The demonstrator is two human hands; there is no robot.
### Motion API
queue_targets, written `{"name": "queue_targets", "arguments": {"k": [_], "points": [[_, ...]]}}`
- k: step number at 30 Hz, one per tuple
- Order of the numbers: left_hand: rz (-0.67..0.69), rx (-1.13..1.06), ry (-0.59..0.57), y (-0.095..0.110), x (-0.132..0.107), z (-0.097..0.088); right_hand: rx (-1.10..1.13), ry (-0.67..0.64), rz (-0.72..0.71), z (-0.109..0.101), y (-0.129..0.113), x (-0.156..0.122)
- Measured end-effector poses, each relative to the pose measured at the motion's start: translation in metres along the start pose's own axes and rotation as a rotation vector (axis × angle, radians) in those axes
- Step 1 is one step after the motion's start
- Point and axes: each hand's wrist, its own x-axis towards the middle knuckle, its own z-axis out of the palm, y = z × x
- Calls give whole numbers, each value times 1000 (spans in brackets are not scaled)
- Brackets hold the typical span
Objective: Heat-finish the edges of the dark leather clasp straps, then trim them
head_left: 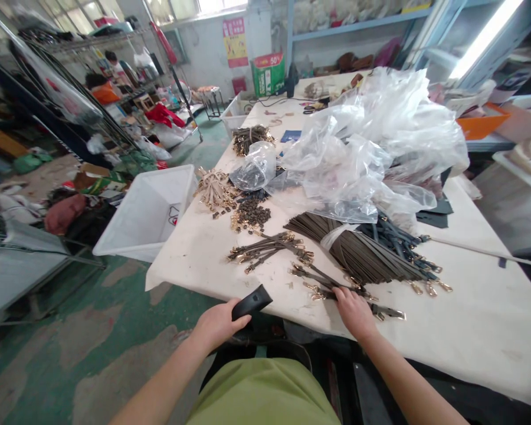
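The left hand (pixel 218 324) gripped a stiff black leather strip (pixel 251 302) midway, while the open right hand (pixel 356 313) rested on limp, light gold-clasped straps (pixel 318 278).

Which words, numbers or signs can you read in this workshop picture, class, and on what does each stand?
"50%" on the green box
Rest of the box's print: too blurred to read
Red-and-yellow poster: text too small to read

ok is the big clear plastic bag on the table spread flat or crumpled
Crumpled: the clear plastic bag lies heaped in creased, bunched folds.
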Motion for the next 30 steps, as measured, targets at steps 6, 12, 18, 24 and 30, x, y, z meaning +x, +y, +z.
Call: {"name": "queue_targets", "arguments": {"k": [6, 12, 18, 24, 30], "points": [[-42, -54, 24, -18, -6, 1, 34, 40, -37, -11, -10, -3], [-126, -100, 28, -38, -2, 6, 192, 22, -208, -44, -71, 55], [-151, -129, 25, -59, 1, 0, 296, -161, -364, -40, -155, 137], [-193, -120, -5, -73, 0, -9, 304, -220, -430, -24, -176, 179], [-174, -70, -30, -72, 12, -12, 405, -259, -497, -11, -179, 179]]}}
